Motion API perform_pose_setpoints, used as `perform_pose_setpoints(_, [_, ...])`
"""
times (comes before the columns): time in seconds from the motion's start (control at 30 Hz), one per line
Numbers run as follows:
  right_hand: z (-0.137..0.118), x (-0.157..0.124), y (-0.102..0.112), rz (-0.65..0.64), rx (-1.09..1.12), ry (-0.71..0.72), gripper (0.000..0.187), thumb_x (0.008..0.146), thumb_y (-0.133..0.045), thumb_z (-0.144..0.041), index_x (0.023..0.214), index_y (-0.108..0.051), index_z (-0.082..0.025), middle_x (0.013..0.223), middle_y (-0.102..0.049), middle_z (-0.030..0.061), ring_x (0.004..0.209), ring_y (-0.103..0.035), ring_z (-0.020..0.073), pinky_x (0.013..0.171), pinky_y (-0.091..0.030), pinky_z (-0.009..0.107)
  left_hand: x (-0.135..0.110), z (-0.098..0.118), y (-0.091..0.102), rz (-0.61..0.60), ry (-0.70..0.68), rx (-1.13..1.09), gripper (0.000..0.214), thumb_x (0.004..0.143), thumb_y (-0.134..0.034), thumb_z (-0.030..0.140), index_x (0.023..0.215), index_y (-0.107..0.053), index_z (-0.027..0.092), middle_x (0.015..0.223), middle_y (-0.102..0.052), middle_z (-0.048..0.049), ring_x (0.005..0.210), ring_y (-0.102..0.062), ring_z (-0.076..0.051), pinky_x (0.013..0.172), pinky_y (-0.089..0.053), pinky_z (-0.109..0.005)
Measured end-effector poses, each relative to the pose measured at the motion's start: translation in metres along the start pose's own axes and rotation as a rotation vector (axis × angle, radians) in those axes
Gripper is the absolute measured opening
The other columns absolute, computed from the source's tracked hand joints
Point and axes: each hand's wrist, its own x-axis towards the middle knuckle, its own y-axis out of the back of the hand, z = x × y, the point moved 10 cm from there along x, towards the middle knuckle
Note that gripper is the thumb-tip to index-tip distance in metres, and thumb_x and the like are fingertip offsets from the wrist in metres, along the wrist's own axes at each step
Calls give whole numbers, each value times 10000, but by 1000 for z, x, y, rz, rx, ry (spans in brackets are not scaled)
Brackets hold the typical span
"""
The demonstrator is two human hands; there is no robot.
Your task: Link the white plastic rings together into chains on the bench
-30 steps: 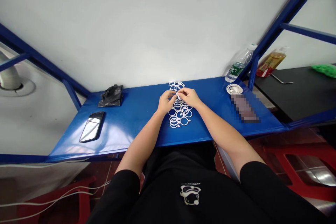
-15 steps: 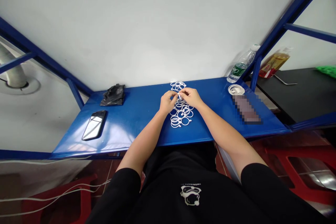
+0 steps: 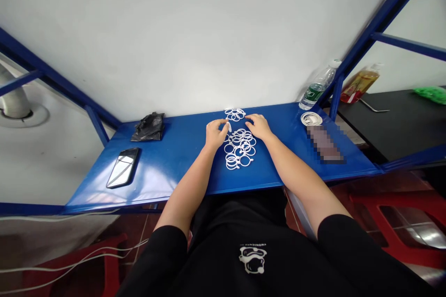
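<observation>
My left hand (image 3: 216,134) pinches a white plastic ring (image 3: 229,127) between thumb and fingertips, above the blue table. The ring appears nearly edge-on. To its right my right hand (image 3: 259,126) has thumb and index finger apart, with nothing visible between them. Below and between both hands lies a pile of several overlapping white rings (image 3: 241,149), many with a small knob on the rim. Farther back, close to the wall, is a smaller group of white rings (image 3: 235,114), near the right fingertips.
On the blue table (image 3: 184,153) a phone (image 3: 123,167) and a crumpled black plastic bag (image 3: 149,126) lie at left. At right are a water bottle (image 3: 318,87), a coiled white strip (image 3: 311,119) and a blurred-out rectangular item (image 3: 325,144). Blue frame bars flank both sides.
My hands, together at one white ring before, have moved apart. The left keeps a ring and has shifted left; the right has let go and opened to the right.
</observation>
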Motion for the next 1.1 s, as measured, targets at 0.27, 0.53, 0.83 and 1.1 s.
perform_pose_setpoints(0.27, [11,5,-26,-149,-195,-9,610,989,-481,-231,1589,-554,-314,1700,-467,73,1572,-369,423,1249,-306,679,-12,12,-44,-297,-181,-31,137,956,-682,319,1013,-786,252,1208,-801,-53,1178,-736,-250,1081,-541,-412])
perform_pose_setpoints(0.53, [1,0,-21,-146,-200,16,450,982,-473,-194,1367,-688,-286,1613,-573,61,1564,-394,399,1261,-256,715,-10,10,-37,-240,-157,-28,227,976,-684,437,1040,-807,258,1175,-811,-53,1152,-738,-260,1083,-526,-423])
perform_pose_setpoints(0.83, [-5,0,-2,-15,-38,40,143,981,-605,-308,977,-727,-234,1170,-776,83,1134,-679,288,1046,-489,443,-9,-3,-41,-272,-50,9,199,989,-661,366,1049,-809,247,1114,-812,-43,1087,-723,-253,1040,-536,-411])
perform_pose_setpoints(1.1, [5,-3,12,121,278,-50,192,1036,-491,-354,992,-647,-251,876,-788,40,873,-729,249,823,-499,357,-7,-8,-38,-235,-14,1,215,1020,-620,332,1040,-809,232,1088,-808,-55,1062,-726,-236,1018,-549,-386])
